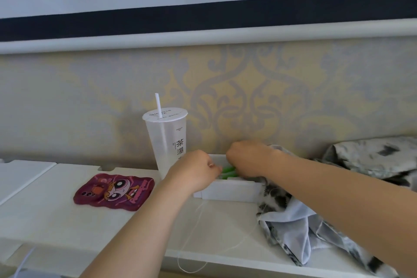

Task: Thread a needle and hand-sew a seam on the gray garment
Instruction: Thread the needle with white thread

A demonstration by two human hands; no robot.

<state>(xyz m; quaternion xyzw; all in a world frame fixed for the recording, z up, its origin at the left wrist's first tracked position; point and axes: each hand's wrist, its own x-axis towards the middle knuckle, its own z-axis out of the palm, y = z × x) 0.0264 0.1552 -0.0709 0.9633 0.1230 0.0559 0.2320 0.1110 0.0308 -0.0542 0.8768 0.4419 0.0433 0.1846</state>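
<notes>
Head cam, left to right: cartoon pouch (114, 192), drink cup (167, 142), then left hand (194, 172) curled tight at the white box (230, 192) by its green bits (228, 172), with white thread (195, 212) trailing beneath. Right hand (247, 158) is curled into the box too; can't tell what either holds. Gray garment (291, 223) lies right of both, under the right forearm, so the right hand's nearer.

Gray patterned garment (291, 230) crumpled at right; white thread (192, 228) loops beside it.
</notes>
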